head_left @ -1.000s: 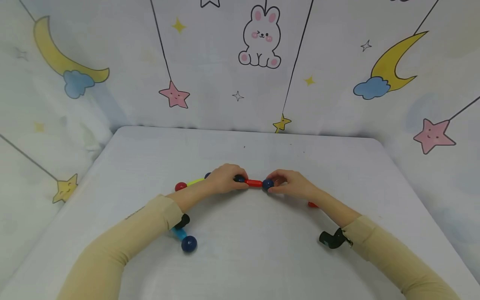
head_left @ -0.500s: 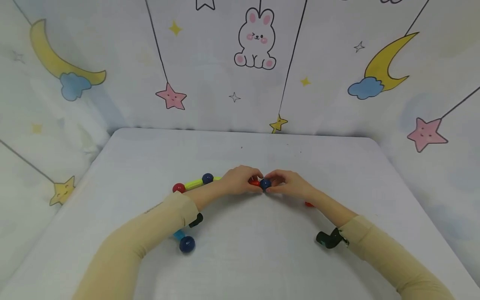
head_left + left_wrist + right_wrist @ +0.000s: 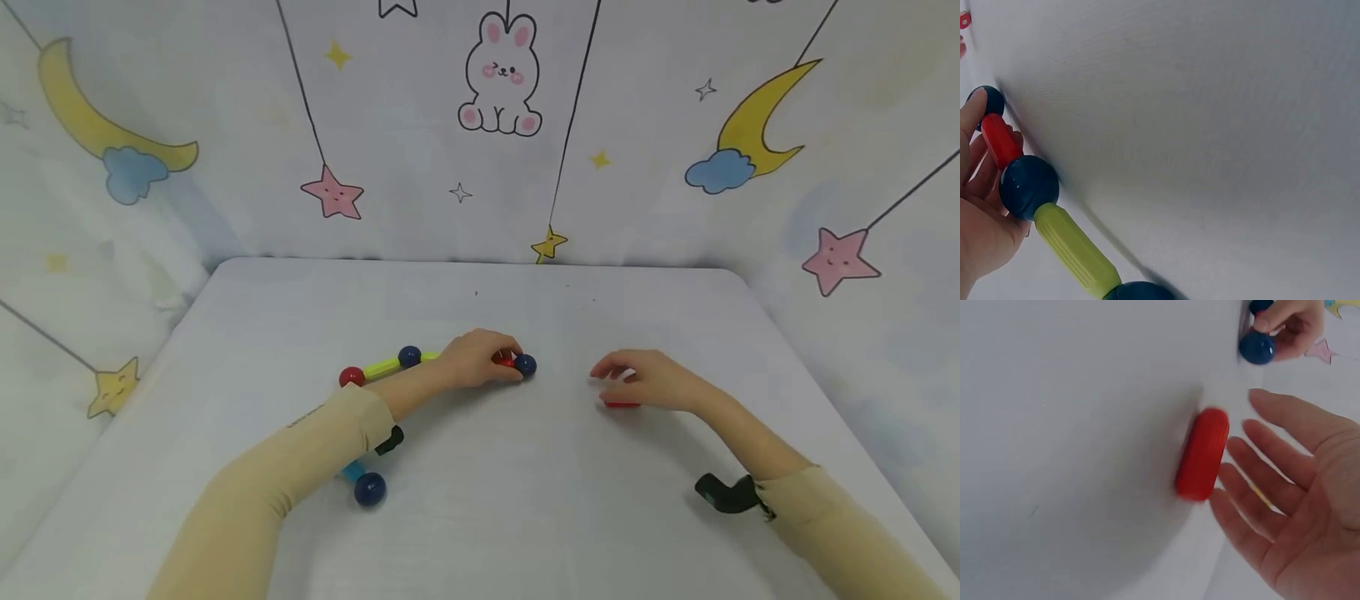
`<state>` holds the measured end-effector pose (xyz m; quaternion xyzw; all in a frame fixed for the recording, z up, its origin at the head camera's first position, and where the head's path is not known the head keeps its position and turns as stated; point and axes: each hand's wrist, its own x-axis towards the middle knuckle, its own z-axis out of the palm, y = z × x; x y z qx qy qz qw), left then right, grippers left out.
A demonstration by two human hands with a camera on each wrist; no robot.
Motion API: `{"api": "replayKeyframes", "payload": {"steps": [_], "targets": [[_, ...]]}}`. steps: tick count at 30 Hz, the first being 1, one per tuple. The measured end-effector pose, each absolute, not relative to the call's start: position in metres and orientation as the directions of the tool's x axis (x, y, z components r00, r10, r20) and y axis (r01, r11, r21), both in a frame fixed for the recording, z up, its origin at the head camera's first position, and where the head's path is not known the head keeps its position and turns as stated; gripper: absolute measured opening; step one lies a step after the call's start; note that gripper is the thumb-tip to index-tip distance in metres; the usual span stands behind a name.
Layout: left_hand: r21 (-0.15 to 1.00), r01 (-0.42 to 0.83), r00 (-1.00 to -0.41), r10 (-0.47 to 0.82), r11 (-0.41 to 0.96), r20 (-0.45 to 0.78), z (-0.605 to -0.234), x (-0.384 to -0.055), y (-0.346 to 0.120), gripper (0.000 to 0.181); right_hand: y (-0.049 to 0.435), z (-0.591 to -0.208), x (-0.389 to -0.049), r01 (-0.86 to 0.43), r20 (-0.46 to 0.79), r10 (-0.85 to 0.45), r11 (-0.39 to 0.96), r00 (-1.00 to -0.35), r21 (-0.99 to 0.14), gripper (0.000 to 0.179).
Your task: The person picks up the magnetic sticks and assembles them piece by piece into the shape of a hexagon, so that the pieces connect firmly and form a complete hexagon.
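My left hand [image 3: 478,358] holds the red rod [image 3: 1001,140] at the right end of a chain of balls and rods on the white table. A dark blue ball [image 3: 526,365] caps that end, beside the fingertips. In the left wrist view, another blue ball [image 3: 1029,187] joins the red rod to a yellow-green rod [image 3: 1079,250]. My right hand [image 3: 660,379] hovers with fingers extended and holds nothing. Just beside its fingertips, a loose red rod [image 3: 1204,454] lies on the table.
Left along the chain sit a blue ball [image 3: 410,357] and a red ball [image 3: 352,377]. Nearer me, below the left sleeve, a light blue rod [image 3: 352,472] meets a dark blue ball [image 3: 370,489]. A cartoon-printed cloth [image 3: 420,108] hangs behind the table.
My right hand has let go of the end blue ball and moved right to the loose red rod. The left hand has slid right along the chain, onto the red rod.
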<state>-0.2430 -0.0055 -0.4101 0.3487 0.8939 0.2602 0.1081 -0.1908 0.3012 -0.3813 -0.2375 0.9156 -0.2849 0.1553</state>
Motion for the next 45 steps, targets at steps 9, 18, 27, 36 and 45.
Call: {"api": "replayKeyframes", "payload": {"steps": [9,18,27,36,45], "targets": [[0.547,0.590,-0.714,0.700,0.594,0.009,-0.410,-0.245,-0.006,0.036,0.308,-0.393,-0.182,-0.350,-0.108,-0.481,0.756,-0.870,-0.553,0.020],[0.552,0.599,-0.699,0.715,0.579,0.009,-0.413,-0.247,-0.003,0.035,0.258,-0.403,-0.196,-0.346,-0.070,-0.457,0.755,-0.887,-0.557,0.020],[0.557,0.612,-0.689,0.725,0.561,0.026,-0.414,-0.249,-0.002,0.035,0.244,-0.406,-0.203,-0.332,-0.069,-0.452,0.743,-0.889,-0.581,0.021],[0.505,0.628,-0.689,0.725,0.592,0.006,-0.408,-0.254,0.002,0.036,0.240,-0.406,-0.203,-0.259,-0.106,-0.396,0.757,-0.912,-0.600,0.023],[0.351,0.701,-0.662,0.750,0.621,-0.006,-0.394,-0.241,-0.007,0.041,0.238,-0.407,-0.199,-0.215,-0.127,-0.375,0.740,-0.918,-0.637,0.029]]}}
